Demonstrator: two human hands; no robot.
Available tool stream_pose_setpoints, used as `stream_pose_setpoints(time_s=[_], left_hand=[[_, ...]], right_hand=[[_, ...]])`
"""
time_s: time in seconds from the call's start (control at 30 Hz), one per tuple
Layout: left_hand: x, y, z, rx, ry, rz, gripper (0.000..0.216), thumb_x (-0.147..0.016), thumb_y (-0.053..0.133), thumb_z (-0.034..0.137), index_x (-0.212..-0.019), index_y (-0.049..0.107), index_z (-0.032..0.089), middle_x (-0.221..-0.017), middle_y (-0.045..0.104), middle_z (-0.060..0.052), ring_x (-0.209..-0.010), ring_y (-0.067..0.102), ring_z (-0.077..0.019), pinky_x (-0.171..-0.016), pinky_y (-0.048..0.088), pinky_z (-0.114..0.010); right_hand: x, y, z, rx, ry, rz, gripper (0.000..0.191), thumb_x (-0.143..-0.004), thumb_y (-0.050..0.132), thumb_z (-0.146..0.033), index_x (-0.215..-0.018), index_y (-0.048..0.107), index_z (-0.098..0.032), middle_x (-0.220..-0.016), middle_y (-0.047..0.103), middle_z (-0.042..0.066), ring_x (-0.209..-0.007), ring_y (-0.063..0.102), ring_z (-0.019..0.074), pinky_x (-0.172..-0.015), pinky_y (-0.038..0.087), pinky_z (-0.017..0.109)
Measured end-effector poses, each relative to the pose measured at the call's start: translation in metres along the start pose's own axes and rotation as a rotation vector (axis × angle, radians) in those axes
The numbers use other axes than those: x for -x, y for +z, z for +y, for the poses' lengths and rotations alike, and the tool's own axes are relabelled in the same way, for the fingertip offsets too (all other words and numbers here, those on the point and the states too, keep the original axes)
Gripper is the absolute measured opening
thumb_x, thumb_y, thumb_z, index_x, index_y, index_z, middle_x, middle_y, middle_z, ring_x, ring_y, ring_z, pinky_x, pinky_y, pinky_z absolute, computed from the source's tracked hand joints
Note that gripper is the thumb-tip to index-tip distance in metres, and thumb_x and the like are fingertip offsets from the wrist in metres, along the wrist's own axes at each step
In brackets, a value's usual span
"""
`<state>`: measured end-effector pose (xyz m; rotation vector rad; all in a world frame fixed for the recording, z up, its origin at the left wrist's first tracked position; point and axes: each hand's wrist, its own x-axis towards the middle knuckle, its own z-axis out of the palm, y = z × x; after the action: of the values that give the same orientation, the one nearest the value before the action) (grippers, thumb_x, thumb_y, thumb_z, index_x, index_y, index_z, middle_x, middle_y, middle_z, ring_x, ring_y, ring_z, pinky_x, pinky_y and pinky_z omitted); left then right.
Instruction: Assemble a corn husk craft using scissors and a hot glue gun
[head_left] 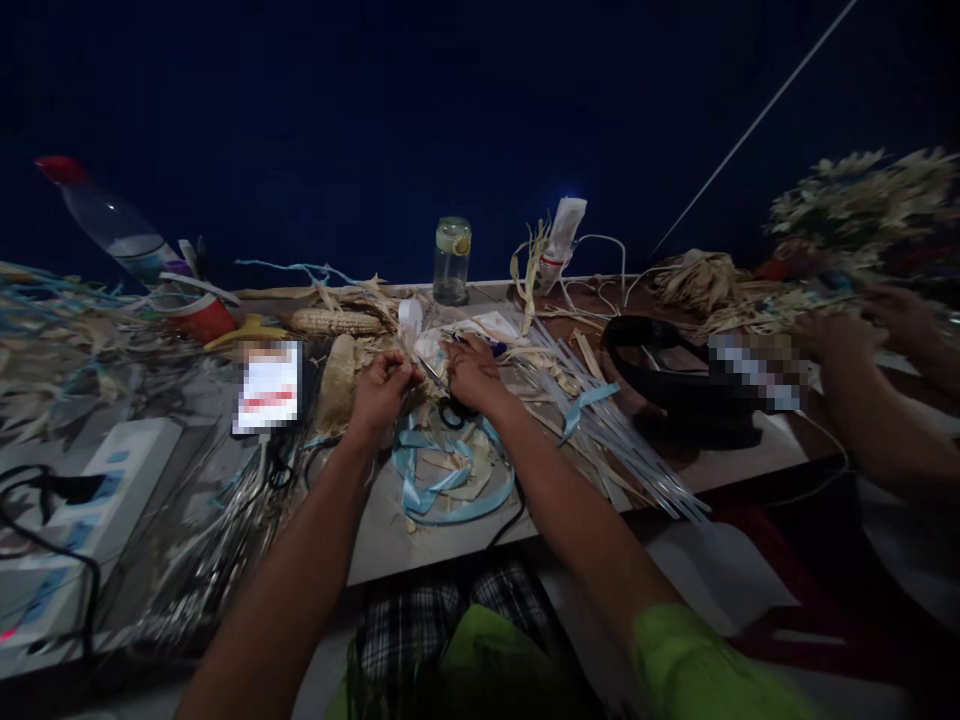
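Note:
My left hand (381,392) is closed in a pinch at the middle of the table, near some pale husk scraps; what it holds is too small and dark to make out. Just right of it, my right hand (472,374) lies palm down with fingers stretched forward, close to a crumpled white piece (430,345). Between the hands are scissors (452,412) with black handles, their blades pointing away from me. Light blue ribbon (420,500) lies in loose loops nearer my body. A corn cob (335,321) rests beyond my left hand.
A glass jar (451,262) stands at the back. Clear thin rods (622,430) and a black headband-like object (660,375) lie to the right. At left are a phone (268,388), a power strip (124,480) and a tilted bottle (112,225). Another person's hands (847,335) work at far right.

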<state>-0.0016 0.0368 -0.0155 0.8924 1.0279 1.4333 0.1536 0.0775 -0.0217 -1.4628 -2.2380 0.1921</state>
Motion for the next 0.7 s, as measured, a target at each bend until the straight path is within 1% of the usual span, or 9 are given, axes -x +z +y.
stream_pose_setpoints(time_s=[0.03,0.1,0.17,0.23,0.3,0.4,0.47,0.57,0.7], left_hand=[[0.001,0.000,0.001,-0.008,-0.008,-0.010,0.031,-0.061,0.068,0.029,-0.079,0.045,0.019,-0.066,0.059,0.004,-0.060,0.058,-0.0071,-0.063,0.048,-0.021],[0.003,0.001,0.002,-0.010,-0.024,-0.024,0.031,-0.061,0.068,0.029,-0.079,0.044,0.019,-0.066,0.060,0.004,-0.060,0.059,-0.0083,-0.061,0.048,-0.022],[0.004,0.002,0.003,0.010,-0.044,-0.024,0.033,-0.060,0.068,0.028,-0.080,0.044,0.019,-0.066,0.059,0.004,-0.060,0.059,-0.0089,-0.060,0.048,-0.022],[0.005,0.003,0.004,0.038,-0.063,-0.015,0.033,-0.060,0.069,0.027,-0.080,0.043,0.019,-0.065,0.058,0.004,-0.059,0.058,-0.0086,-0.061,0.048,-0.022],[0.005,0.004,0.006,0.060,-0.079,-0.006,0.032,-0.059,0.069,0.025,-0.079,0.043,0.019,-0.064,0.057,0.005,-0.058,0.058,-0.0081,-0.062,0.049,-0.023],[0.005,0.004,0.007,0.104,-0.070,-0.009,0.028,-0.060,0.067,0.023,-0.075,0.044,0.019,-0.062,0.054,0.005,-0.057,0.056,-0.0077,-0.066,0.050,-0.026],[0.005,0.004,0.009,0.140,-0.066,-0.037,0.023,-0.062,0.066,0.022,-0.072,0.045,0.019,-0.061,0.052,0.005,-0.057,0.054,-0.0074,-0.071,0.051,-0.028],[0.006,0.005,0.011,0.222,-0.075,-0.086,0.020,-0.062,0.064,0.019,-0.072,0.047,0.018,-0.062,0.051,0.005,-0.056,0.053,-0.0066,-0.076,0.050,-0.032],[0.009,0.006,0.013,0.301,-0.106,-0.114,0.022,-0.061,0.066,0.015,-0.078,0.053,0.017,-0.058,0.052,0.005,-0.056,0.052,-0.0072,-0.081,0.049,-0.034]], right_hand=[[0.001,0.001,-0.001,0.017,-0.005,-0.007,0.045,-0.076,0.047,-0.017,-0.120,0.053,-0.014,-0.116,0.059,0.010,-0.118,0.037,0.0255,-0.104,0.019,0.042],[0.000,0.001,-0.003,0.003,-0.005,0.016,0.041,-0.073,0.049,-0.016,-0.113,0.058,-0.015,-0.109,0.062,0.010,-0.112,0.042,0.0257,-0.102,0.023,0.042],[-0.001,-0.004,-0.003,-0.089,0.005,0.077,0.036,-0.071,0.050,-0.015,-0.106,0.062,-0.015,-0.103,0.062,0.010,-0.104,0.047,0.0242,-0.099,0.029,0.040],[-0.004,-0.011,-0.001,-0.275,0.033,0.148,0.036,-0.069,0.050,-0.014,-0.103,0.061,-0.013,-0.100,0.061,0.010,-0.096,0.050,0.0215,-0.094,0.035,0.038],[-0.006,-0.018,0.003,-0.543,0.080,0.183,0.037,-0.067,0.051,-0.015,-0.103,0.059,-0.013,-0.096,0.060,0.008,-0.088,0.052,0.0179,-0.087,0.040,0.035],[-0.005,-0.029,0.008,-0.978,0.168,0.177,0.039,-0.066,0.053,-0.022,-0.105,0.054,-0.016,-0.088,0.058,0.002,-0.077,0.052,0.0132,-0.075,0.045,0.030],[-0.002,-0.034,0.008,-1.197,0.216,0.163,0.039,-0.065,0.056,-0.026,-0.102,0.053,-0.018,-0.087,0.057,0.001,-0.074,0.052,0.0118,-0.072,0.046,0.028],[0.001,-0.038,0.001,-1.396,0.261,0.119,0.037,-0.060,0.060,-0.025,-0.096,0.053,-0.019,-0.088,0.056,0.000,-0.073,0.052,0.0112,-0.071,0.046,0.028],[0.003,-0.032,-0.013,-1.531,0.261,0.088,0.036,-0.057,0.063,-0.020,-0.092,0.053,-0.019,-0.085,0.055,-0.001,-0.076,0.052,0.0110,-0.074,0.045,0.027]])
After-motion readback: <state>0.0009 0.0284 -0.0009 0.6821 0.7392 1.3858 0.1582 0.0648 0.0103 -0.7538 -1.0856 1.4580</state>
